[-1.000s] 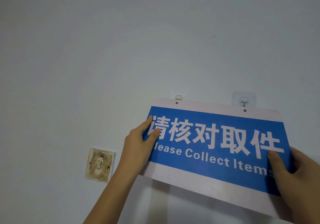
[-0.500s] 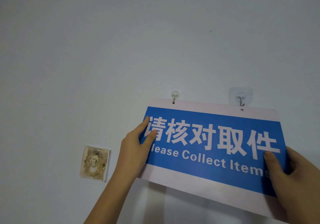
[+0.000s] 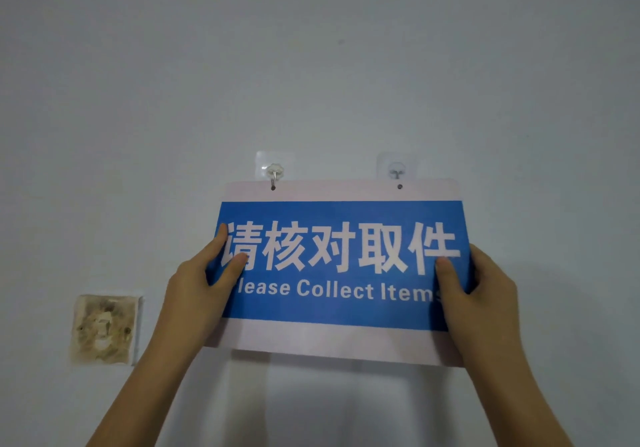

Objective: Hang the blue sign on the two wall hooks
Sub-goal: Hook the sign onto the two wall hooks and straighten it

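A pale wall (image 3: 311, 65) fills the view. Held flat against it, the blue sign (image 3: 341, 266) sits level, its top holes at the left hook (image 3: 274, 172) and right hook (image 3: 396, 171). The left hand (image 3: 201, 287) grips its left edge, the right hand (image 3: 481, 294) its right edge. A stained switch plate (image 3: 104, 329) sits lower left.

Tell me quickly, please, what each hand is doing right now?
Left hand: closed on the blue sign, at its left edge.
Right hand: closed on the sign's right edge.
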### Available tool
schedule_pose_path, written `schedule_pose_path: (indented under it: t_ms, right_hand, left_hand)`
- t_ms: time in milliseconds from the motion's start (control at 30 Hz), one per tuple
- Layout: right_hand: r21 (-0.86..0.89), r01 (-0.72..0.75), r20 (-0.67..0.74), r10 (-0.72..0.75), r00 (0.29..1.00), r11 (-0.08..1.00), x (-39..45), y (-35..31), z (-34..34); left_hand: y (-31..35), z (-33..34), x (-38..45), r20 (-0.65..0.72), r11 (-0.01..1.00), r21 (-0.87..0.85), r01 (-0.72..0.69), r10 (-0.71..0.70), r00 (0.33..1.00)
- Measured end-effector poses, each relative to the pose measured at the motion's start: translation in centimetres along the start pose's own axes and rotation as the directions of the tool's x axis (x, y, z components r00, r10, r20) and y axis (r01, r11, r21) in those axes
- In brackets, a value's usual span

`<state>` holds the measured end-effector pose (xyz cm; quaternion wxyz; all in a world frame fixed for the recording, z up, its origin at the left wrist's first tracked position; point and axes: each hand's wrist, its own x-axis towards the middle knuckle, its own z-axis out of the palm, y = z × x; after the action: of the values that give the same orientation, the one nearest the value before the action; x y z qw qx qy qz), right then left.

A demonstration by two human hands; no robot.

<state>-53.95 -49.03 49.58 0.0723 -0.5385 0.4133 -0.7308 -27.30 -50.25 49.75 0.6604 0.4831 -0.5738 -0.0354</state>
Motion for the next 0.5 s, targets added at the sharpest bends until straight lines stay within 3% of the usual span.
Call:
schedule_pose_path:
  t_ms: [167,500]
  right_hand:
    - [0.013,-0.006,-0.007,0.006,1.0,1.0,0.3,0.3,0.2]
    - [-0.01,-0.011,0.01,0.011,1.0,1.0,1.4,0.6,0.2]
  left_hand:
    - [0.4,-0.4,0.0,0.089,0.995,0.097,0.02,-0.029,0.996]
    - [0.7,0.1,-0.3,0.092,0.989,0.135,0.055,-0.068,0.993]
